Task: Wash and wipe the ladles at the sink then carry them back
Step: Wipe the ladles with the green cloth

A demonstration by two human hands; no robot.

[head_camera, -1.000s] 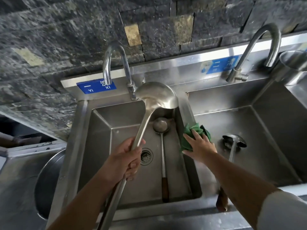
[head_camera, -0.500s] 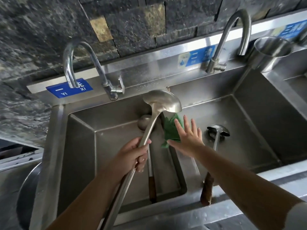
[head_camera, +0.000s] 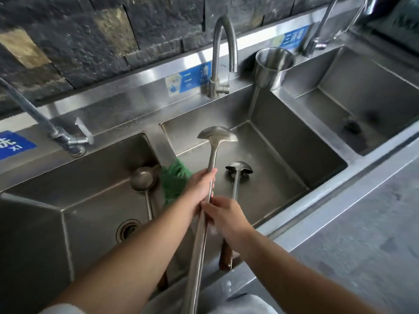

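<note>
The long steel ladle point(head_camera: 213, 152) was gripped by both the left hand point(head_camera: 201, 186) and right hand point(head_camera: 223, 214) (bowl best kept low over the middle steel basin point(head_camera: 283, 155)).

Large ladle point(head_camera: 212, 159) handle runs off bottom edge. Right hand point(head_camera: 223, 215) hides middle-basin ladle point(head_camera: 235, 177) shaft. Left faucet point(head_camera: 34, 114) spout cut off left; far-right faucet point(head_camera: 322, 26) cropped at top.

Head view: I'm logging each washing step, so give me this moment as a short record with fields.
Held item: large long-handled steel ladle, bowl over the middle steel sink basin
Left hand: grips the handle higher up
Right hand: grips the handle below it
Left steel basin: small wooden-handled ladle
Middle basin floor: second small ladle
Divider: green cloth
</note>
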